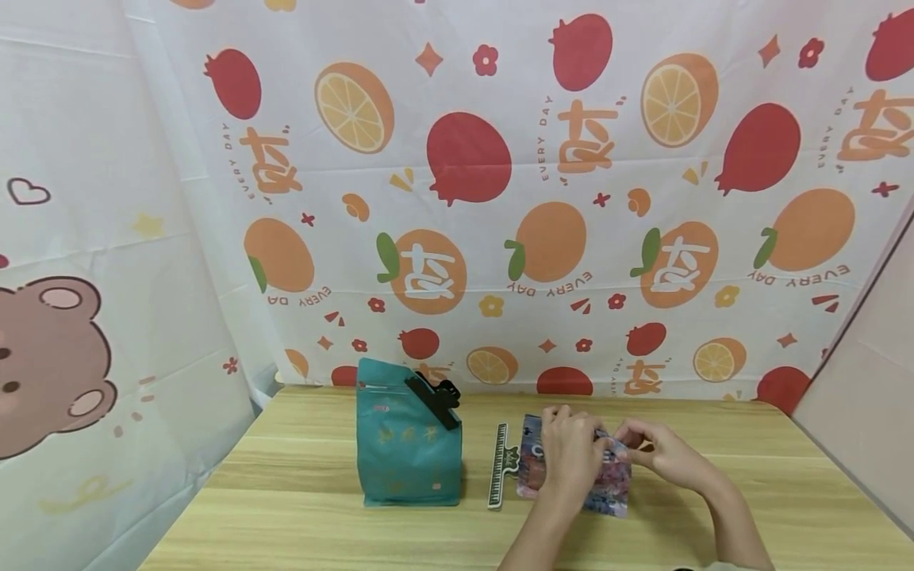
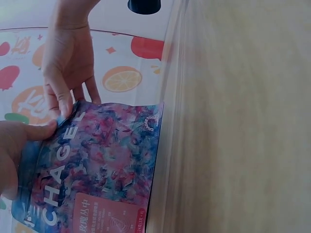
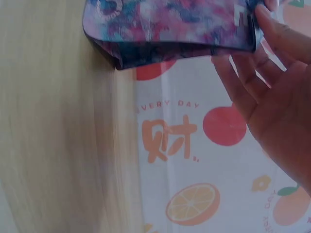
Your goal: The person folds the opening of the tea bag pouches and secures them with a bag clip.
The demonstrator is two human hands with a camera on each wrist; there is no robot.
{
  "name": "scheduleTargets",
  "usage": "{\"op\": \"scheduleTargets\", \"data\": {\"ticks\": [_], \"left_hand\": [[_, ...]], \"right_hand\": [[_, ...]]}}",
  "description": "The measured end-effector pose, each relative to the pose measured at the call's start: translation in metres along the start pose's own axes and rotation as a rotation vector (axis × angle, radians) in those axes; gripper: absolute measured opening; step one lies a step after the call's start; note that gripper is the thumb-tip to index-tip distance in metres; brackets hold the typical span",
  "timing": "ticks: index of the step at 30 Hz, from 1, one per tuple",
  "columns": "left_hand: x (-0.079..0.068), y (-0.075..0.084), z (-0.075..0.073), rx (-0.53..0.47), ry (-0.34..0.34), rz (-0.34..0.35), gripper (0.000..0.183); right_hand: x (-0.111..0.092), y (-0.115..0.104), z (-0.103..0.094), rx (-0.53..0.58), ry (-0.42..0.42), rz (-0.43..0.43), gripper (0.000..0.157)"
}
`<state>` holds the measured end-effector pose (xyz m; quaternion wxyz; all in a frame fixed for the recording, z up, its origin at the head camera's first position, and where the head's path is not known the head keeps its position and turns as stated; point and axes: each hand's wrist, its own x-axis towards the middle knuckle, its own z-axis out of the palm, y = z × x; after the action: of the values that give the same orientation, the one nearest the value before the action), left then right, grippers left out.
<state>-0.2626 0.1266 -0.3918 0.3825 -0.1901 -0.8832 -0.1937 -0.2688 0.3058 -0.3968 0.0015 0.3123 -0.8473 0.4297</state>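
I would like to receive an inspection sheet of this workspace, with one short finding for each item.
Surface: table, light wood-grain top.
Job's things: printed pouch, marked CHAGE and more, held in both hands.
Clutter: teal bag stands upright, black clip on its slanted top corner; patterned clip lies between bag and pouch.
Grippers: left hand grips the pouch near its top edge; right hand pinches its top corner.
Cables: nothing seen.
Surroundings: fruit-print cloth behind, bear-print cloth at left.
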Motion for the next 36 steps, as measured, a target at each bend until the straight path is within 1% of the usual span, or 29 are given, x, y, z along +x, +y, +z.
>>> {"op": "scheduleTargets", "data": {"ticks": [4, 7, 13, 19, 27, 31, 36], "left_hand": [[0.000, 0.001, -0.002, 0.022, -0.023, -0.005, 0.016], [0.000, 0.001, -0.002, 0.029, -0.030, -0.005, 0.016], [0.000, 0.000, 0.000, 0.018, -0.018, 0.002, 0.015], [0.001, -0.001, 0.001, 0.028, -0.014, 0.013, 0.015], [0.001, -0.002, 0.001, 0.048, -0.004, 0.036, 0.016], [0.002, -0.003, 0.001, 0.049, -0.006, 0.039, 0.016], [0.002, -0.004, 0.001, 0.041, -0.011, 0.033, 0.016]], "right_hand": [[-0.004, 0.003, -0.004, 0.026, -0.043, 0.020, 0.014], [-0.005, 0.005, -0.004, 0.045, -0.052, 0.031, 0.014], [-0.003, 0.007, -0.001, 0.047, -0.010, 0.056, 0.003], [-0.001, 0.008, 0.002, 0.025, 0.040, 0.031, 0.005], [0.002, 0.012, 0.005, 0.010, 0.057, 0.006, 0.006], [0.002, 0.012, 0.005, 0.014, 0.062, 0.013, 0.006], [0.002, 0.008, 0.003, 0.013, 0.048, 0.051, 0.006]]}}
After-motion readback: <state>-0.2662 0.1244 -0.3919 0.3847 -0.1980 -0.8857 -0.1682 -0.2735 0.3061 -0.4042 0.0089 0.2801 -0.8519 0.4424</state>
